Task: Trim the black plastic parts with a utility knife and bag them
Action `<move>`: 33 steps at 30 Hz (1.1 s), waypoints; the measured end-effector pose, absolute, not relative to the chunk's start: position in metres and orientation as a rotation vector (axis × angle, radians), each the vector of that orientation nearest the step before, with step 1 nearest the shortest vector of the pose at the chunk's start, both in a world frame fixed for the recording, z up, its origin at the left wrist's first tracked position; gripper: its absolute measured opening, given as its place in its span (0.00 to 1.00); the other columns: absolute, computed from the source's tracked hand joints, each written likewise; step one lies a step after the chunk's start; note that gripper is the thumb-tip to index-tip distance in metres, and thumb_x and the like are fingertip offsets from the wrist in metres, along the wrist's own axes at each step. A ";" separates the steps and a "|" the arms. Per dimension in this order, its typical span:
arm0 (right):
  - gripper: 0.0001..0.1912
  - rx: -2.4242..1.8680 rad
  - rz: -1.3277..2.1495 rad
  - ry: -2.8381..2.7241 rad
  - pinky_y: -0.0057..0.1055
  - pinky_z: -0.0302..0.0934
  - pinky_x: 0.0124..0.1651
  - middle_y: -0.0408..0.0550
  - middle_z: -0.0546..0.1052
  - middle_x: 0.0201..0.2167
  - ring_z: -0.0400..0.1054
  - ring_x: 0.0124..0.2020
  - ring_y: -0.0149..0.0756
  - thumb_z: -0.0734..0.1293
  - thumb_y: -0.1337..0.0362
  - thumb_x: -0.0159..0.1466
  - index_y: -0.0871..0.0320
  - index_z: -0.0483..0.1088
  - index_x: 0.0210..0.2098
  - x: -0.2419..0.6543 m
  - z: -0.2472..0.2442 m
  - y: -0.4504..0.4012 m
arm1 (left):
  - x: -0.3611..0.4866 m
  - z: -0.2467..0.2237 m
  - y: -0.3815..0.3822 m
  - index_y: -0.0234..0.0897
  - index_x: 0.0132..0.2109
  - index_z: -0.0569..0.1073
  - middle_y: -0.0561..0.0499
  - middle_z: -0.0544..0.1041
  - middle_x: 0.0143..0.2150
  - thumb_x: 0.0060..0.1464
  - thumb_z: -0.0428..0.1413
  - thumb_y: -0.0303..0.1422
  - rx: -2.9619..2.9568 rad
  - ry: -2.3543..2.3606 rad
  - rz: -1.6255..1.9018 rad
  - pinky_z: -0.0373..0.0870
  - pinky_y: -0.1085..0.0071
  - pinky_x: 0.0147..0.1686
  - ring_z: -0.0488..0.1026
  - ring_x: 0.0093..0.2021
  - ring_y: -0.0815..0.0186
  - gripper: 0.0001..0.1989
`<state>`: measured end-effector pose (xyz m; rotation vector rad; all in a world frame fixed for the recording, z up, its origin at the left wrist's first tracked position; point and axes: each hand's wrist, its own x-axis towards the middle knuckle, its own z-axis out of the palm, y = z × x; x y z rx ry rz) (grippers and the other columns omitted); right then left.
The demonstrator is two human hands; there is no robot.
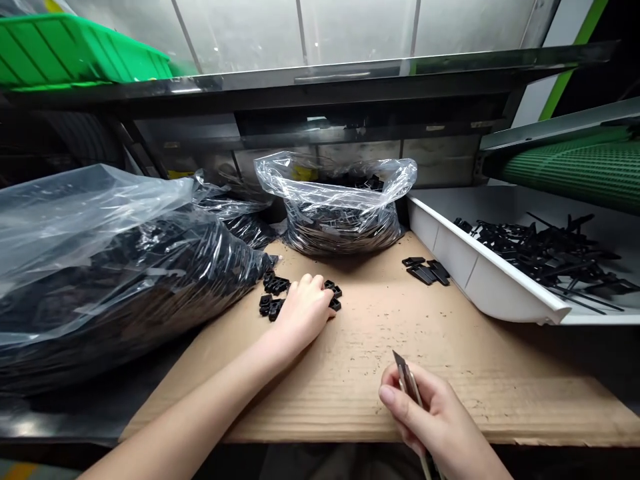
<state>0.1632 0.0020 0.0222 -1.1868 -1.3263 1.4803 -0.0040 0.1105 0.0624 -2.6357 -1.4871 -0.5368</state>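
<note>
While reaching with the left hand (307,307) to the small black parts (275,308) at the centre of the frame, mind the knife (407,379) in the right hand (440,413) at lower right. Note the left fingers curled down over the middle of the cluster, with parts showing on both sides; cannot tell how far open, nor whether gripping one underneath. Note the right fingers closed around the knife, with a bare blade tip pointing up and left, apart from the left hand.

To pick up cleanly, probably best to take a single part by its edges and lift straight off the surface (370,287), without scattering the others. Safer, most likely, to bring the part over to the blade than to swing the blade toward the left forearm (225,393) at lower left. Watch for dark specks (390,338) on the surface right of centre, liable to cling to parts. Avoid mixing with the flat black pieces (425,274) right of centre, just beside the white tray (483,275). Take care also not to brush the large plastic bag (125,267) at left, near the cluster.
</note>
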 end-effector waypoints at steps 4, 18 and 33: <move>0.21 -1.194 1.489 -1.294 0.20 0.45 0.18 0.34 0.57 0.13 0.49 0.14 0.21 0.62 0.46 0.56 0.59 0.60 0.25 0.167 0.023 -0.003 | -0.006 0.060 0.089 0.35 0.31 0.73 0.46 0.72 0.38 0.45 0.57 0.25 -2.738 -1.491 -0.583 0.64 0.61 0.39 0.67 0.41 0.55 0.04; 0.14 -1.256 1.194 -1.354 0.21 0.56 0.25 0.40 0.66 0.19 0.60 0.21 0.26 0.60 0.55 0.60 0.59 0.65 0.27 0.154 0.022 -0.015 | 0.007 0.016 -0.009 0.47 0.43 0.74 0.56 0.78 0.42 0.48 0.57 0.25 -2.911 -1.908 -1.763 0.68 0.80 0.42 0.74 0.42 0.66 0.15; 0.12 -1.188 0.215 -1.865 0.29 0.57 0.24 0.46 0.67 0.22 0.61 0.23 0.34 0.57 0.62 0.64 0.57 0.66 0.45 0.163 0.006 -0.030 | 0.008 0.019 -0.007 0.43 0.34 0.77 0.56 0.77 0.34 0.48 0.57 0.26 -2.744 -2.204 -2.349 0.66 0.82 0.37 0.73 0.37 0.68 0.07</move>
